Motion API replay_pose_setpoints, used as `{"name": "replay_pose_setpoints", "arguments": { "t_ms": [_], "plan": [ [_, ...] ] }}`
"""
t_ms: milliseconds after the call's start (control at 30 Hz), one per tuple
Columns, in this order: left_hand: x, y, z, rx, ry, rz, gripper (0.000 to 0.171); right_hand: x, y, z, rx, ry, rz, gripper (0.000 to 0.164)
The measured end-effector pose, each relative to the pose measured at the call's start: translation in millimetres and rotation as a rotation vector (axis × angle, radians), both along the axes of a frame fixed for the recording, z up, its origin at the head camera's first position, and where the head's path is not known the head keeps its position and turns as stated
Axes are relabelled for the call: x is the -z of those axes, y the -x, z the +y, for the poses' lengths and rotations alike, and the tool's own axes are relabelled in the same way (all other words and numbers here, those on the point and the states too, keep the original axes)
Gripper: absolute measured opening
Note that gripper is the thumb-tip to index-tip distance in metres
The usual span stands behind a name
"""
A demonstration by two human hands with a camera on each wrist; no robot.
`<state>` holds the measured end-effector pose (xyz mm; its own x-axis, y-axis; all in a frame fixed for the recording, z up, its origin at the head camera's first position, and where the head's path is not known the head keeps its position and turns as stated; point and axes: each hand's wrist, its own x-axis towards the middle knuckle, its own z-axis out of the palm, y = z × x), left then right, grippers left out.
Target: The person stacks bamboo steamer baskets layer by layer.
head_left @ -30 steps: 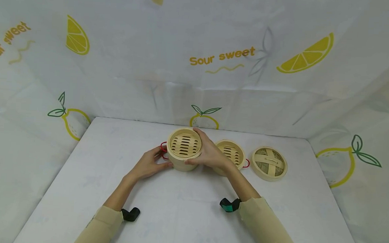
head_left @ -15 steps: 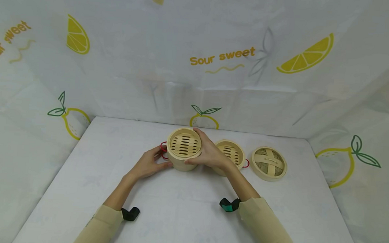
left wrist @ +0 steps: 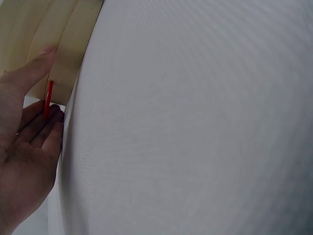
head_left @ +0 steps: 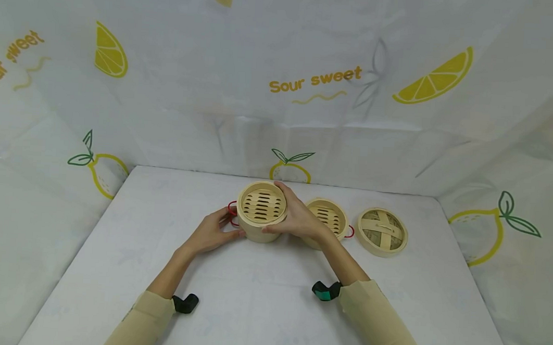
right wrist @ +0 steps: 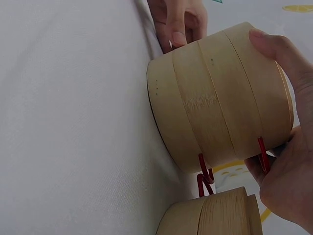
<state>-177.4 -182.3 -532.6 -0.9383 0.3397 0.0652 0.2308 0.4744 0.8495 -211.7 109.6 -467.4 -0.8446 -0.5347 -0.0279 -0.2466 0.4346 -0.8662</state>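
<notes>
Near the back middle of the table stands a stack of two round bamboo steamer baskets (head_left: 261, 235), slatted inside, with red handles (head_left: 232, 207) on its left. My right hand (head_left: 299, 218) grips the upper basket from the right, thumb in front and fingers behind. Low on the left side, my left hand (head_left: 211, 232) holds the lower basket, its thumb (left wrist: 36, 71) on the wall and its fingers behind by a red handle (left wrist: 49, 98). In the right wrist view the stacked baskets (right wrist: 220, 98) sit level on each other, bottom edge right at the cloth.
Just right of the stack, partly behind my right hand, is another bamboo steamer basket (head_left: 344, 215) with a red handle. Farther right lies a woven bamboo lid (head_left: 382, 232). A white cloth (head_left: 250, 317) covers the table; a lemon-print curtain (head_left: 179, 141) rises behind.
</notes>
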Motion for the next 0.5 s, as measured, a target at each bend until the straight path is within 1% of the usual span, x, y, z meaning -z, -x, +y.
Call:
{"name": "replay_pose_setpoints", "arguments": {
  "t_ms": [500],
  "plan": [
    [-2.2,-1.9,0.3,-0.005,-0.005,0.007,0.074,-1.0,-0.9,1.1,-0.006,0.002,0.009,0.138]
  ]
}}
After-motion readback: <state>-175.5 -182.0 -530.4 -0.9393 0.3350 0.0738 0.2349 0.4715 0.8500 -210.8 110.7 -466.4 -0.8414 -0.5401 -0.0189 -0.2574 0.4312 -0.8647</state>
